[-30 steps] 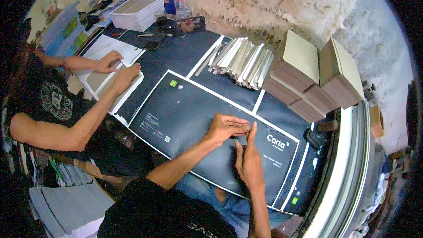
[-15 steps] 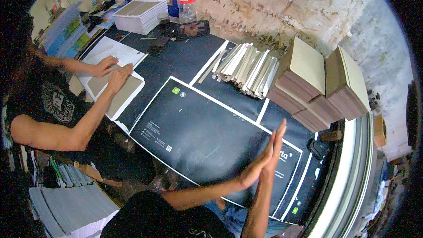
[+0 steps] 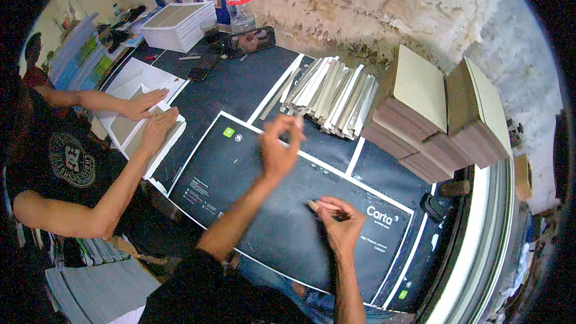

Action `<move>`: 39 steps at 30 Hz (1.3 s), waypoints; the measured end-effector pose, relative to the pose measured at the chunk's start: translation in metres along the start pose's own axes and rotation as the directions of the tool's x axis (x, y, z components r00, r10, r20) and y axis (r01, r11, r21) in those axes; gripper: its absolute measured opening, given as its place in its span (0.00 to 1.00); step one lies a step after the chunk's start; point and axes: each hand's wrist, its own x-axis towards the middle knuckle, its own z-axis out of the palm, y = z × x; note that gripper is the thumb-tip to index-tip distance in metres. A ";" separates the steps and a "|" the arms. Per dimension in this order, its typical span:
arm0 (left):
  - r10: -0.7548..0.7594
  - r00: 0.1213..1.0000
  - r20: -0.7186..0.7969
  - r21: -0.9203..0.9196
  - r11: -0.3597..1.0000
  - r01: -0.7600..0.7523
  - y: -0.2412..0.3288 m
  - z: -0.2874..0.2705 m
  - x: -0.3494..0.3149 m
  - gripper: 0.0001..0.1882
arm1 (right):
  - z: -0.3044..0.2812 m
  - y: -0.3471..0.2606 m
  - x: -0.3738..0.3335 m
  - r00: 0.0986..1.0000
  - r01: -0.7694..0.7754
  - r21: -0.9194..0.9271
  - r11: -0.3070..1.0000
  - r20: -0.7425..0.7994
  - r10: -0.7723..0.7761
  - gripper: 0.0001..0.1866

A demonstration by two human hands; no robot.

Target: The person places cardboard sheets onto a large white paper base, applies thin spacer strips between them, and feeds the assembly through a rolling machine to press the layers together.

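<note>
A stained, peeling wall [image 3: 336,6] is standing behind a dark work table [image 3: 222,87], where a white-edged dark panel [image 3: 288,222] is lying before the person. The left forearm is slanting up and to the right from the lower edge, and the left hand [image 3: 279,150] is hanging over the panel's far edge, its fingers curling toward the thumb in a rounded pinch. Its fingertips are pointing at the near-left end of a pile of narrow white and grey strips [image 3: 327,96], which is lying beyond the panel; blur is hiding whether they are touching or gripping one. The right forearm is rising almost straight, while the right hand [image 3: 342,222] is bending leftward above the panel, its fingers folding and its thumb and forefinger nearly meeting; whether anything is sitting between them, I cannot tell. Right of the strips, brown board stacks [image 3: 414,108] are standing near the wall.
</note>
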 end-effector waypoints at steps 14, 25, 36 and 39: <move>0.242 0.968 0.068 0.882 0.438 -0.172 -0.138 0.001 0.236 0.35 | 0.003 0.035 0.021 0.934 0.189 -0.286 0.939 -0.241 -0.262 0.13; 0.166 0.986 0.023 0.819 0.563 -0.113 -0.143 0.004 0.246 0.39 | 0.003 0.033 0.024 0.894 0.181 -0.340 0.923 -0.333 -0.298 0.06; 0.216 0.975 0.058 0.796 0.579 -0.176 -0.133 -0.003 0.219 0.35 | -0.003 0.034 0.018 0.919 0.142 -0.285 0.948 -0.318 -0.234 0.08; 0.332 0.940 0.074 0.779 0.569 -0.262 -0.134 -0.018 0.198 0.33 | 0.003 0.030 0.016 0.932 0.135 -0.300 0.944 -0.286 -0.224 0.06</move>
